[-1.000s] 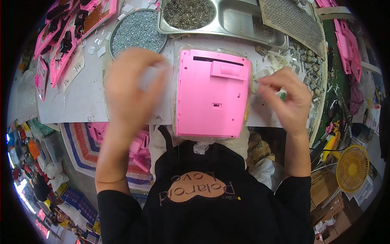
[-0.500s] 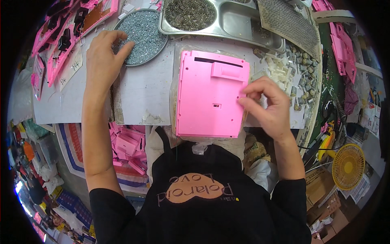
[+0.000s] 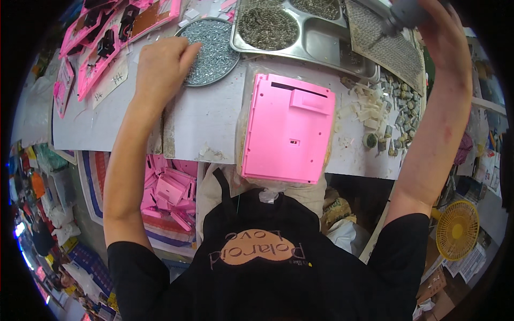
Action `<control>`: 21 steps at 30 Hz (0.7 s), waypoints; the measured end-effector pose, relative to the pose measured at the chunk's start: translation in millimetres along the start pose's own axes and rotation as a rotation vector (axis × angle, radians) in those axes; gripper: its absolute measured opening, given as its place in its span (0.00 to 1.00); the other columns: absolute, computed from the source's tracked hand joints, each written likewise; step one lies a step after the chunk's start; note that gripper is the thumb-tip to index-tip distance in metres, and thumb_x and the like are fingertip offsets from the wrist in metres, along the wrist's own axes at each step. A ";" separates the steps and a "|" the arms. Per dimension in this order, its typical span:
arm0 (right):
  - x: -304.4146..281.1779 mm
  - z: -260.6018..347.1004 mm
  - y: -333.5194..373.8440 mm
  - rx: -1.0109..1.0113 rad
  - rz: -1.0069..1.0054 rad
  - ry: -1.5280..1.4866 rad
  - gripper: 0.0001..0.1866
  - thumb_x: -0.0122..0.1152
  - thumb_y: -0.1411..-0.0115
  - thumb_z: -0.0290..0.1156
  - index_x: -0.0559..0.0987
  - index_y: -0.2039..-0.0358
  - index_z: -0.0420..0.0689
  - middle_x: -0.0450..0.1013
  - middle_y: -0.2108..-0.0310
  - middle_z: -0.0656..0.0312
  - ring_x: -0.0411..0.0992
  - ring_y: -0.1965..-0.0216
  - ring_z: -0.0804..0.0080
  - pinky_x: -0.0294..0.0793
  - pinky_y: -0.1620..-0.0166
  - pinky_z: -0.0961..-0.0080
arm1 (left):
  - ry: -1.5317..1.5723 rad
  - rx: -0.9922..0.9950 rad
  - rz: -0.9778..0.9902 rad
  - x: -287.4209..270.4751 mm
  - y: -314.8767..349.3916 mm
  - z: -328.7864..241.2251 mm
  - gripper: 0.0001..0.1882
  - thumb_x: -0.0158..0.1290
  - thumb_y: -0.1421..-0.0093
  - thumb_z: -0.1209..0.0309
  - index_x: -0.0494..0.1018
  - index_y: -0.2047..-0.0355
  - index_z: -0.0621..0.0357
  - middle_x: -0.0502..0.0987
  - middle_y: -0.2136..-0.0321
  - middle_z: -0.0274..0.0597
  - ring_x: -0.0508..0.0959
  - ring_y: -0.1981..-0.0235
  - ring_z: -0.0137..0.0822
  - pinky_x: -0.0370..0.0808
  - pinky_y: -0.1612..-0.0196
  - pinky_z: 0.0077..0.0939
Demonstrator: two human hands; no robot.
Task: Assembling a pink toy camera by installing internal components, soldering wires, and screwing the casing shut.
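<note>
At the upper right my right hand [image 3: 440, 29] is wrapped round a dark grey electric screwdriver [image 3: 405, 15], its thin bit slanting down to the left over a textured metal sheet [image 3: 377, 40]. My left hand [image 3: 165, 65] is closed at the left rim of a round dish [image 3: 229, 71] full of small silvery screws; its curled fingertips are hidden, so what they hold cannot be made out. Between the hands a flat pink plastic housing [image 3: 281, 128] lies on a clear-wrapped pad [image 3: 242, 128] at the table's front edge. It has a dark slot, a raised block and small holes; neither hand touches it.
A steel compartment tray [image 3: 316, 40] with small dark metal parts stands behind the housing. Small white pieces [image 3: 367, 109] and several metal parts [image 3: 404, 109] lie to its right. Pink assemblies [image 3: 88, 67] crowd the far left. Below are pink parts [image 3: 171, 187] and a yellow fan [image 3: 456, 230].
My right hand has left the pink housing's right edge and gone up to the far right, where it now holds the screwdriver. My left hand's fingers have closed at the dish. The view has shifted slightly.
</note>
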State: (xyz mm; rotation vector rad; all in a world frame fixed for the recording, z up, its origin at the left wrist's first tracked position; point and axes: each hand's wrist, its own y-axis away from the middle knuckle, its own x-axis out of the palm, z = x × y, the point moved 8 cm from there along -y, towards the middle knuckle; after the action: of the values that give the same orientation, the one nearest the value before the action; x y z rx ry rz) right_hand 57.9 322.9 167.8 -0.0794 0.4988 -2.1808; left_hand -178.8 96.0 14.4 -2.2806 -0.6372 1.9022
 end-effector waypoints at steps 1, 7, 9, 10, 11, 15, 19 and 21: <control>5.5 -3.2 3.1 0.034 0.122 -0.110 0.20 0.54 0.33 0.34 0.72 0.45 0.37 0.77 0.58 0.56 0.75 0.60 0.64 0.73 0.51 0.57 | 0.090 0.030 -0.019 -7.0 5.5 -16.5 0.14 0.60 0.39 0.65 0.73 0.76 0.60 0.74 0.78 0.48 0.75 0.73 0.51 0.69 0.66 0.43; 85.6 10.7 85.1 -0.008 0.241 -0.540 0.21 0.55 0.35 0.38 0.67 0.44 0.47 0.66 0.74 0.71 0.65 0.70 0.79 0.66 0.56 0.72 | 0.527 0.287 0.007 -31.9 48.5 -153.0 0.11 0.67 0.50 0.73 0.74 0.69 0.53 0.77 0.68 0.36 0.76 0.64 0.39 0.67 0.55 0.38; 102.0 20.1 105.2 -0.029 0.206 -0.539 0.18 0.56 0.33 0.41 0.68 0.47 0.50 0.65 0.80 0.76 0.63 0.78 0.82 0.65 0.65 0.77 | 0.641 0.259 -0.007 -34.4 54.1 -162.9 0.12 0.67 0.51 0.74 0.75 0.68 0.53 0.78 0.68 0.35 0.77 0.66 0.38 0.67 0.56 0.37; 107.0 23.5 112.4 -0.032 0.198 -0.508 0.17 0.57 0.32 0.43 0.69 0.48 0.52 0.64 0.83 0.77 0.63 0.80 0.83 0.65 0.68 0.78 | 0.693 0.241 -0.006 -33.5 54.9 -163.9 0.12 0.67 0.52 0.76 0.76 0.68 0.54 0.80 0.67 0.34 0.77 0.68 0.36 0.66 0.57 0.36; 108.5 25.5 114.3 -0.039 0.182 -0.499 0.17 0.58 0.33 0.44 0.69 0.49 0.52 0.65 0.83 0.77 0.62 0.82 0.83 0.65 0.70 0.79 | 0.717 0.237 -0.016 -32.5 55.3 -164.5 0.12 0.67 0.52 0.77 0.77 0.68 0.54 0.81 0.67 0.34 0.77 0.68 0.36 0.66 0.57 0.36; 114.9 28.5 115.7 -0.066 0.155 -0.491 0.17 0.61 0.33 0.46 0.69 0.51 0.53 0.66 0.83 0.76 0.62 0.84 0.83 0.64 0.74 0.79 | 0.783 0.199 -0.047 -30.9 59.0 -162.9 0.12 0.67 0.53 0.78 0.78 0.68 0.54 0.82 0.67 0.34 0.77 0.68 0.36 0.66 0.58 0.35; 119.7 24.1 114.2 -0.065 0.124 -0.489 0.17 0.61 0.33 0.46 0.69 0.52 0.53 0.66 0.83 0.76 0.62 0.84 0.83 0.63 0.75 0.79 | 0.818 0.163 -0.064 -28.6 59.8 -157.8 0.13 0.67 0.53 0.78 0.78 0.68 0.53 0.81 0.67 0.34 0.78 0.68 0.36 0.66 0.57 0.36; 120.8 22.6 117.4 -0.064 0.086 -0.487 0.16 0.61 0.33 0.45 0.69 0.53 0.52 0.66 0.83 0.76 0.62 0.84 0.83 0.63 0.74 0.79 | 0.716 0.185 -0.067 -32.7 57.9 -160.9 0.13 0.67 0.53 0.77 0.78 0.67 0.53 0.81 0.68 0.33 0.78 0.67 0.36 0.67 0.56 0.38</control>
State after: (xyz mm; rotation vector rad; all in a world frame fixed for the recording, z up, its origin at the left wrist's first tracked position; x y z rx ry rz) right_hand 76.9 158.4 129.6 -0.5966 0.2853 -1.9692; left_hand -14.3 60.7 58.8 -2.5186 -0.4037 0.9393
